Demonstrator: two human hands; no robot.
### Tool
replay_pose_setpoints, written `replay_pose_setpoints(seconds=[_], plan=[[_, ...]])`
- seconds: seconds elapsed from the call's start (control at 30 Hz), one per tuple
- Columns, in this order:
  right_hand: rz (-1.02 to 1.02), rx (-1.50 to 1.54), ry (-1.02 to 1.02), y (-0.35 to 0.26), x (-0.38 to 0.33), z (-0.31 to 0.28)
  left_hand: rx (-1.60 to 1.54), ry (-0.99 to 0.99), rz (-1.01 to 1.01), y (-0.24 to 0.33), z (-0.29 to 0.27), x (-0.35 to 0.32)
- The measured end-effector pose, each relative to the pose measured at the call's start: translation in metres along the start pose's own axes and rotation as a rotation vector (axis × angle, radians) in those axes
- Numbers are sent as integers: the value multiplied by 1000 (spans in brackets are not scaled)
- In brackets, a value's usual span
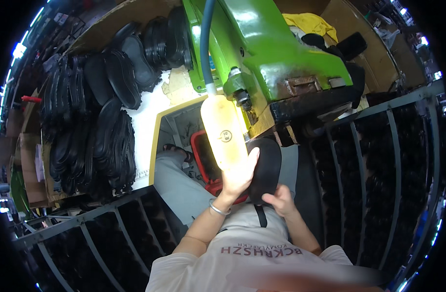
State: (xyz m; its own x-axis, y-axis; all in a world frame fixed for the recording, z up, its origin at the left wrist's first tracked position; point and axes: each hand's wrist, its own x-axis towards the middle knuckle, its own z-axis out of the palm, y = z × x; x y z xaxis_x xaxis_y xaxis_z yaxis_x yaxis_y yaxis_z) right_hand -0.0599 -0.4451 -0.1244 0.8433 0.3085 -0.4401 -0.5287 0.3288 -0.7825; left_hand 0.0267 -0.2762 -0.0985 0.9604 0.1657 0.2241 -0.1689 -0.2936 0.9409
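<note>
Head view: the left hand [236,177] has its grip closed around a pale plastic bottle [224,131] fed by a blue hose [205,44]. The right hand [280,198] pinches a black shoe sole [265,168] under the green machine [271,53]. Many soles [94,131] lie stacked on the table [147,117], so the work looks mid-batch.

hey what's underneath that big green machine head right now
Under the green metal machine head, a black oval shoe sole is held up by the left hand and right hand. A pale yellowish plastic bottle hangs in front, covering the working point.
</note>
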Motion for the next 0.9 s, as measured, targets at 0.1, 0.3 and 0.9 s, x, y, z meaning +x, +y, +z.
replay_pose_setpoints(seconds=[0.1,0.3,0.9], plan=[[-250,33,212,-15,-8,-34,122,-42,57,14,-11,-1],[-469,-149,285,-111,36,-16,-179,-26,-96,3,-29,6],[-473,-142,-165,-110,95,67,-592,-40,-485,-58,-102,-71]])
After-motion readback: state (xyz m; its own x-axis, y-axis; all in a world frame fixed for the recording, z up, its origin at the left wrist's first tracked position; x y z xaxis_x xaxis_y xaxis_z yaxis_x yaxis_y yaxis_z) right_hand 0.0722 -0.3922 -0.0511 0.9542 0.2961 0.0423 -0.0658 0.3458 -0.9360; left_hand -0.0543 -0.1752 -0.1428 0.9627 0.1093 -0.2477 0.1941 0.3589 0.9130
